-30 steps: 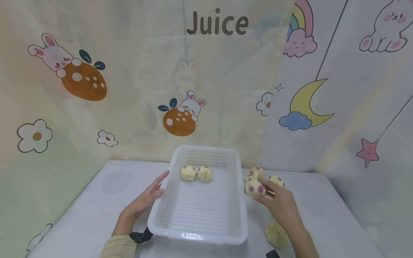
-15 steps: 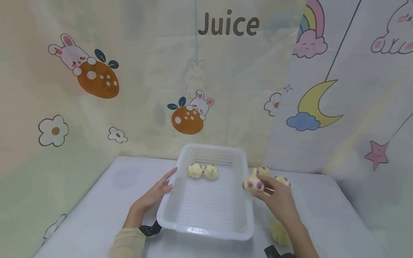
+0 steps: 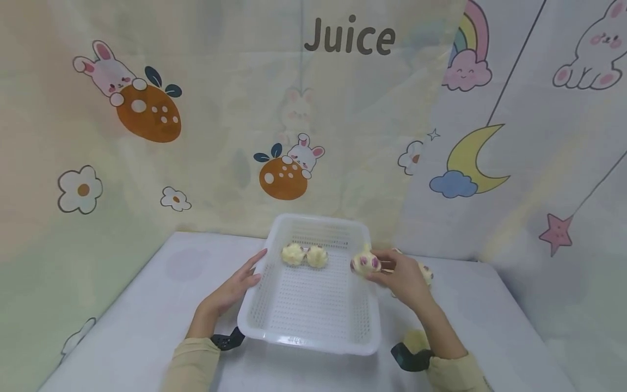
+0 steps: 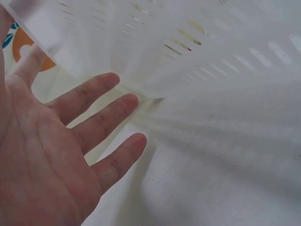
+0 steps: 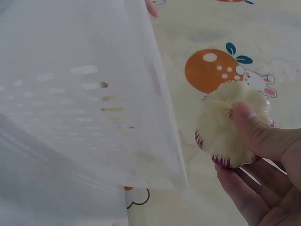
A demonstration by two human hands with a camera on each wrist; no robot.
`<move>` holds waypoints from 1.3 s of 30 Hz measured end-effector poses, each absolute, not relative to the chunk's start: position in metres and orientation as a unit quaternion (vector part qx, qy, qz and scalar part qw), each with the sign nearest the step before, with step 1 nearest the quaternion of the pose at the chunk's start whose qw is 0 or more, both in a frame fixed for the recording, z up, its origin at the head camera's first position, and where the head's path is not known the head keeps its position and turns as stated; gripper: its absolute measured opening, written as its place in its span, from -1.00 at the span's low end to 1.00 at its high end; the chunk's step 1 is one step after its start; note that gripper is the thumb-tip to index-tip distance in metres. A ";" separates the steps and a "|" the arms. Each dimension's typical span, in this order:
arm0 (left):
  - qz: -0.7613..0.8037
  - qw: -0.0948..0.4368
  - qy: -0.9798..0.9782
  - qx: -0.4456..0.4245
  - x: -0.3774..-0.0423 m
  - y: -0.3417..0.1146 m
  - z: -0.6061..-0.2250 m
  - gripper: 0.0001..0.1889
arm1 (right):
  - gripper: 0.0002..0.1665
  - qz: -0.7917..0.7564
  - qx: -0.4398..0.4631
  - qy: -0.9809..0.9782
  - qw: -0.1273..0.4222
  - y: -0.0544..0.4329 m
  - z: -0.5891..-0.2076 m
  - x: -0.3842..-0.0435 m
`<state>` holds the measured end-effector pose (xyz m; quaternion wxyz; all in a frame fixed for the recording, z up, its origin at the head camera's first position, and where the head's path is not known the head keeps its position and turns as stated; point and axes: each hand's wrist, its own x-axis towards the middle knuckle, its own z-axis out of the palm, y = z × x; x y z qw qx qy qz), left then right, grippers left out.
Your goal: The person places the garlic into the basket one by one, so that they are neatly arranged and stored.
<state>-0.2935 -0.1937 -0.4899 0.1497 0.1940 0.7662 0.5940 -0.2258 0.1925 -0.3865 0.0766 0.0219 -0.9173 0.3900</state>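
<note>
My right hand (image 3: 404, 277) pinches a cream garlic bulb (image 3: 366, 263) with purple patches between thumb and fingers, over the right rim of a white perforated plastic basket (image 3: 306, 344). In the right wrist view the thumb presses the root end of this garlic bulb (image 5: 221, 125), beside the basket wall (image 5: 127, 47). Two more garlic bulbs, a left one (image 3: 293, 254) and a right one (image 3: 317, 256), sit side by side at the basket's far left. At the basket's left side is my left hand (image 3: 230, 291), its fingers (image 4: 108, 113) straight and spread in the left wrist view.
Right of the basket, another garlic bulb (image 3: 426, 274) shows partly behind my right hand. Nearer the front, a garlic bulb (image 3: 415, 340) is partly covered by the dark wrist strap (image 3: 410, 359). A printed cloth backdrop (image 3: 220, 136) rises behind the white table (image 3: 161, 305).
My right hand has carried the garlic bulb left, from beside the basket to over its right rim. The left hand keeps its place at the basket's left side. The head view has shifted slightly.
</note>
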 end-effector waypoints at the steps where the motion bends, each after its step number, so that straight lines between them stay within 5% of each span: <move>1: 0.593 0.149 0.767 0.192 -0.294 -0.193 -0.490 -0.39 | -0.30 0.394 0.025 -0.916 0.072 0.190 -0.387 -0.230; 16: 0.610 0.160 0.752 0.190 -0.297 -0.189 -0.497 -0.38 | -0.39 0.417 0.086 -0.904 0.020 0.140 -0.379 -0.278; 39: 0.611 0.152 0.755 0.183 -0.296 -0.191 -0.496 -0.38 | -0.55 0.447 0.108 -0.888 -0.025 0.082 -0.440 -0.327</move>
